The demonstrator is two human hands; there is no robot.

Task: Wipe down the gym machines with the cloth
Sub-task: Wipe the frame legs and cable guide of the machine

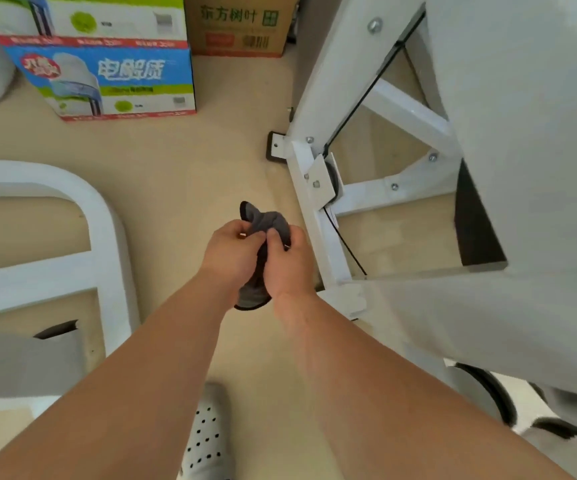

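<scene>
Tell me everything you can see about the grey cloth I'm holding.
The cloth is dark grey, soft-looking fabric with a darker edge, bunched up rather than spread flat. The left hand and right hand both grip its middle, so one crumpled end sticks out beyond the hands and the other hangs beneath them. It is held in the air above the beige floor, beside the white machine frame, touching neither.
</scene>
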